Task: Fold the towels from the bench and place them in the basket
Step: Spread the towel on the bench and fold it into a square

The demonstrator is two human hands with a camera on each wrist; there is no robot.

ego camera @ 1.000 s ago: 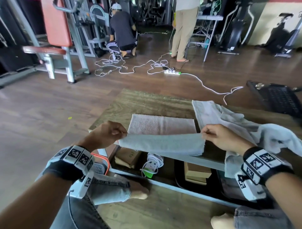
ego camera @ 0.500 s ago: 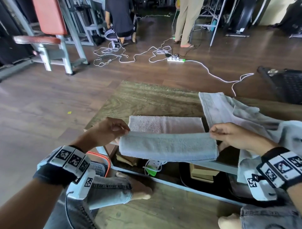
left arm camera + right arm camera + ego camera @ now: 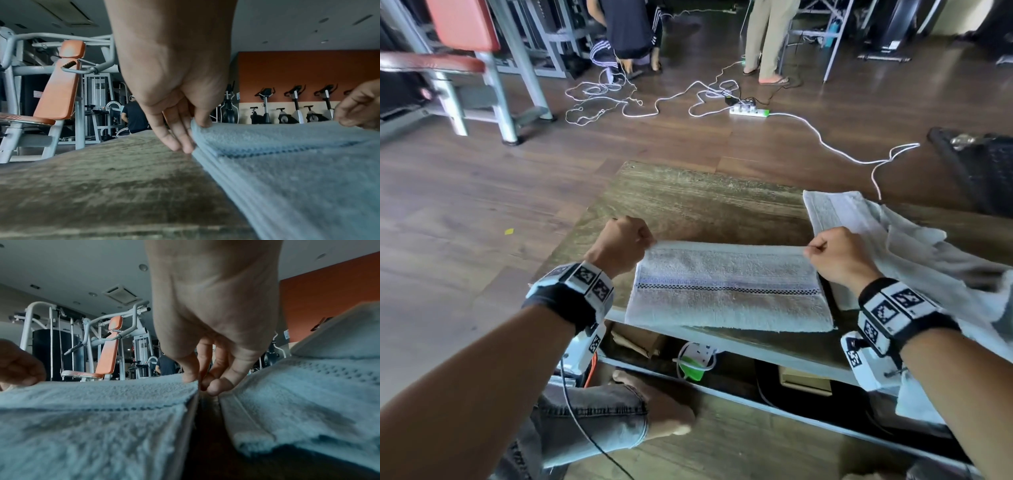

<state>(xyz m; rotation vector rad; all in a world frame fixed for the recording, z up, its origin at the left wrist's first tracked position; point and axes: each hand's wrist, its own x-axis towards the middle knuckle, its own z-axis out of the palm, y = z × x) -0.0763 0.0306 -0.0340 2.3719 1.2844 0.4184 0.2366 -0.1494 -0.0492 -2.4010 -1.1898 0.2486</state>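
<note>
A pale grey towel point(image 3: 729, 294) with a dark checked stripe lies folded on the wooden bench point(image 3: 698, 205), near its front edge. My left hand point(image 3: 626, 241) pinches its far left corner point(image 3: 197, 128), and my right hand point(image 3: 835, 251) pinches its far right corner point(image 3: 192, 380). Both hands hold the top layer flat against the layers below. A heap of unfolded light towels point(image 3: 887, 240) lies to the right on the bench point(image 3: 308, 394). A black mesh basket point(image 3: 986, 168) sits at the far right edge.
Under the bench lie cardboard boxes point(image 3: 640, 339) and a white plug with cable point(image 3: 697, 356). White cables and a power strip point(image 3: 748, 111) run across the floor beyond. A weight machine with red pads point(image 3: 462, 51) stands at the back left; two people point(image 3: 630, 31) are behind.
Both hands carried the near fold of the towel forward over the far part and laid it down. The striped side now faces up.
</note>
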